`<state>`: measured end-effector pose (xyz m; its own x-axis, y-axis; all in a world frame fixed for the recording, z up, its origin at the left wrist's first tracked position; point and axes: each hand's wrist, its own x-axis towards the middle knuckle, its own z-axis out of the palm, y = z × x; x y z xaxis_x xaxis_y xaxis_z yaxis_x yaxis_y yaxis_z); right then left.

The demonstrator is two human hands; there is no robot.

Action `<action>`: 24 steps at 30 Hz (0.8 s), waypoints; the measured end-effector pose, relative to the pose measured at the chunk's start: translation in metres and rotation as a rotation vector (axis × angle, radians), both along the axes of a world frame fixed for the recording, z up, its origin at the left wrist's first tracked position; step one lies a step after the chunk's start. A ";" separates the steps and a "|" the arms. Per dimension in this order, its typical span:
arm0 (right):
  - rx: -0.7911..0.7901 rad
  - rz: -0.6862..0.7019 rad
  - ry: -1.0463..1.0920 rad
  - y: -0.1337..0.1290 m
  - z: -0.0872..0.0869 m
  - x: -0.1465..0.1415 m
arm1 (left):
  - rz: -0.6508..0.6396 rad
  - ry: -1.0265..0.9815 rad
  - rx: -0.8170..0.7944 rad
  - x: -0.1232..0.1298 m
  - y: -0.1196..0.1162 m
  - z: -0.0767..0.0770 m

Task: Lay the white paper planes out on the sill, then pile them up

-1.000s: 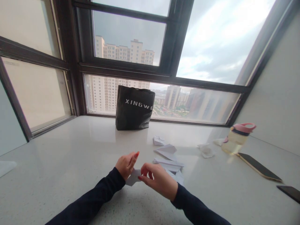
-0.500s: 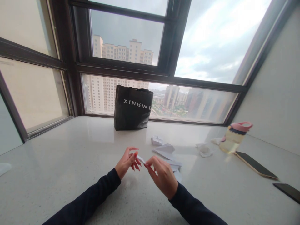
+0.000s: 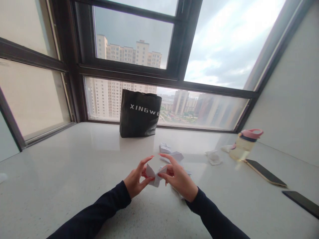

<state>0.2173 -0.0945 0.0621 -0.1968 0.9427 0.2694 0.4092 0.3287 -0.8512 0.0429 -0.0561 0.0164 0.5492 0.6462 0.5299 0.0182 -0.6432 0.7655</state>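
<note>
White paper (image 3: pixel 156 182), white-lettered black bag (image 3: pixel 138 123)

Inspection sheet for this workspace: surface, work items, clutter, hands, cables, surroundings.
Surface: pale speckled counter.
Work items: folded paper held up between the hands; more folded papers lie beyond, partly hidden.
Clutter: black bag standing by the window; at right, bottle, crumpled tissue, phone, dark slab.
Hands: left hand and right hand both pinch the paper.
Cables: nothing seen.
Surroundings: dark-framed window, buildings outside.

Daylight from the window (image 3: pixel 224 43) leaves pale glare across the counter (image 3: pixel 104 139).
</note>
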 end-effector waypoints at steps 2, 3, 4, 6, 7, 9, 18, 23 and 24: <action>-0.031 -0.023 0.060 -0.002 0.012 0.015 | 0.063 0.054 0.085 -0.003 0.002 -0.001; -0.042 -0.044 0.077 -0.002 0.017 0.025 | 0.099 0.098 0.125 -0.005 0.004 -0.003; -0.072 -0.046 0.086 -0.002 0.020 0.036 | 0.134 0.152 0.159 -0.007 0.007 -0.005; -0.175 -0.004 0.078 -0.001 0.020 0.059 | 0.197 0.261 0.202 -0.010 0.014 -0.010; -0.232 0.030 0.074 0.000 0.017 0.070 | 0.225 0.308 0.211 -0.010 0.017 -0.013; -0.340 0.082 0.077 0.002 0.007 0.087 | 0.270 0.386 0.219 -0.010 0.020 -0.017; -0.480 0.031 0.096 -0.001 -0.016 0.107 | 0.276 0.536 0.256 -0.006 0.015 -0.021; -0.468 -0.044 -0.032 0.002 -0.022 0.111 | 0.266 0.572 0.286 -0.006 0.014 -0.020; -0.458 -0.049 -0.067 0.003 -0.024 0.111 | 0.264 0.573 0.298 -0.006 0.013 -0.019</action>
<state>0.3288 -0.0918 0.0385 -0.1518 0.9702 -0.1887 0.4737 -0.0962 -0.8754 0.0372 -0.0433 -0.0031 0.6393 0.6691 0.3789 0.5515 -0.7424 0.3804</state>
